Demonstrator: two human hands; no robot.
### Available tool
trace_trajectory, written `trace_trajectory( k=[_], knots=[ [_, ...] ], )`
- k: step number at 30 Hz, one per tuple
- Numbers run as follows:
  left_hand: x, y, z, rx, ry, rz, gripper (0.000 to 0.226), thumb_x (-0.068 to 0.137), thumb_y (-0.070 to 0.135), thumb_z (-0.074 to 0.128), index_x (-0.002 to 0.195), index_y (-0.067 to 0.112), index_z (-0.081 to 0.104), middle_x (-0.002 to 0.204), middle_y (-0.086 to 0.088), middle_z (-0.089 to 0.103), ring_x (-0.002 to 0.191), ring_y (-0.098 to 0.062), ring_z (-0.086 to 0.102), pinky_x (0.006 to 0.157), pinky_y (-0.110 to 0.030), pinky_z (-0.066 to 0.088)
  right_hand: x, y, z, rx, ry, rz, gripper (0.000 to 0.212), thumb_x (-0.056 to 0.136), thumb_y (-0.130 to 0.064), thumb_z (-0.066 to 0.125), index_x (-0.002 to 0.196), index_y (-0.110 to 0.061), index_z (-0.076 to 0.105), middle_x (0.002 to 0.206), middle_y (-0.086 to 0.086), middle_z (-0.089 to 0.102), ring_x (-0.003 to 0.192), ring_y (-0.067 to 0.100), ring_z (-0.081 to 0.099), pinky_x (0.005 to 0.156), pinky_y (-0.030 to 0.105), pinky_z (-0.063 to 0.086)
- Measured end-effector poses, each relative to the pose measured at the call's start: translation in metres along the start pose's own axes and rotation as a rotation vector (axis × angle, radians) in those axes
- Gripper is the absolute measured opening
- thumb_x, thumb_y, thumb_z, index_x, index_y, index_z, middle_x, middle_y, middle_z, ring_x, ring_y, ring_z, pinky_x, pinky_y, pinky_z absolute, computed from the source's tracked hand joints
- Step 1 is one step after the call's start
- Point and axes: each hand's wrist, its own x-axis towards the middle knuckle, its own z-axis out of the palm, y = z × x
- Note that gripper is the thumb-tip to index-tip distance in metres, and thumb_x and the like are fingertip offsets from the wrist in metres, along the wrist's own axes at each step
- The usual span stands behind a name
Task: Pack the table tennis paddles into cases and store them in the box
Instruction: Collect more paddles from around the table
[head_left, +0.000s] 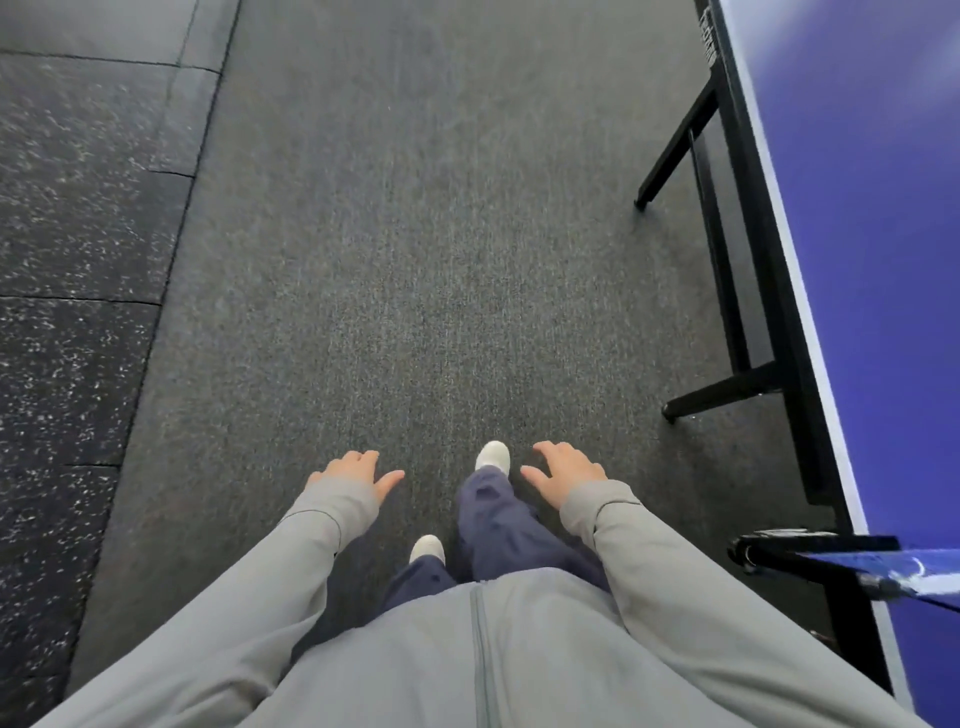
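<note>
No paddle, case or box is in view. My left hand (356, 474) hangs in front of me over the grey carpet, fingers relaxed, holding nothing. My right hand (563, 470) hangs the same way beside my right foot, fingers loosely spread and holding nothing. Both arms wear grey sleeves. A blue table tennis table (872, 249) runs along the right edge of the view, an arm's reach right of my right hand.
The table's black frame and legs (727, 291) stand on the carpet at right. A black net post (789, 551) sticks out at the lower right. Grey carpet (415, 234) stretches ahead; speckled black rubber tiles (67, 260) cover the floor at left.
</note>
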Motion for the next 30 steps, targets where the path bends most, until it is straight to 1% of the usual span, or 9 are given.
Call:
trace_trajectory(
  k=[4,9,13,17,22,25,27,30],
  knots=[
    [0.058,0.030,-0.052,0.041,-0.028,0.010,0.061,0.093,0.060,0.030,0.142,0.024,0.033,0.143,-0.001,0.041,0.130,-0.024,0.041,0.103,-0.041,0.035,0.056,0.017,-0.049,0.069,-0.026,0.105,0.053,0.094,-0.051,0.039,0.139,-0.024,0.036,0.140,0.004,0.043,0.130,0.027,0.040,0.105,0.044,0.032],
    [0.129,0.087,-0.131,0.058,-0.052,0.019,0.061,0.093,0.059,0.031,0.143,0.024,0.032,0.146,0.001,0.037,0.132,-0.023,0.039,0.103,-0.040,0.034,0.118,0.041,-0.124,0.169,-0.049,0.200,0.053,0.094,-0.053,0.038,0.139,-0.024,0.036,0.139,0.004,0.045,0.129,0.027,0.043,0.106,0.044,0.034],
    [0.191,0.134,-0.208,-0.113,0.028,0.070,0.060,0.092,0.057,0.038,0.141,0.022,0.037,0.144,-0.003,0.040,0.130,-0.024,0.041,0.107,-0.041,0.035,0.170,0.051,-0.195,0.184,-0.034,0.224,0.053,0.095,-0.052,0.038,0.139,-0.023,0.036,0.139,0.004,0.046,0.128,0.028,0.044,0.105,0.043,0.035],
    [0.250,0.164,-0.281,-0.098,0.061,0.098,0.058,0.093,0.054,0.039,0.141,0.021,0.037,0.145,-0.003,0.040,0.131,-0.026,0.040,0.107,-0.041,0.034,0.226,0.041,-0.261,0.195,-0.020,0.220,0.053,0.095,-0.051,0.038,0.139,-0.023,0.036,0.138,0.005,0.047,0.126,0.029,0.045,0.105,0.044,0.036],
    [0.337,0.183,-0.362,-0.033,0.033,0.104,0.055,0.093,0.055,0.038,0.136,0.022,0.041,0.142,-0.002,0.041,0.128,-0.027,0.044,0.103,-0.041,0.037,0.318,0.013,-0.350,0.218,-0.004,0.222,0.052,0.094,-0.051,0.039,0.139,-0.023,0.037,0.137,0.005,0.047,0.126,0.029,0.045,0.105,0.044,0.036],
    [0.394,0.186,-0.417,-0.036,-0.005,0.094,0.056,0.093,0.056,0.037,0.138,0.022,0.039,0.146,0.000,0.037,0.130,-0.026,0.041,0.105,-0.041,0.035,0.369,-0.002,-0.408,0.325,0.037,0.266,0.052,0.094,-0.051,0.040,0.138,-0.022,0.038,0.136,0.006,0.047,0.123,0.030,0.047,0.103,0.044,0.038],
    [0.427,0.189,-0.460,-0.030,-0.017,0.093,0.056,0.094,0.055,0.035,0.139,0.022,0.038,0.146,0.000,0.037,0.131,-0.025,0.040,0.105,-0.040,0.035,0.396,-0.011,-0.450,0.332,0.044,0.289,0.052,0.094,-0.051,0.041,0.137,-0.022,0.039,0.136,0.006,0.047,0.123,0.029,0.048,0.103,0.044,0.039],
    [0.473,0.201,-0.528,0.019,0.011,0.113,0.058,0.094,0.055,0.033,0.141,0.021,0.035,0.146,-0.002,0.037,0.131,-0.025,0.040,0.105,-0.040,0.035,0.433,-0.026,-0.510,0.334,0.076,0.308,0.053,0.093,-0.051,0.042,0.138,-0.023,0.039,0.136,0.005,0.047,0.124,0.028,0.047,0.103,0.042,0.039]
  ],
)
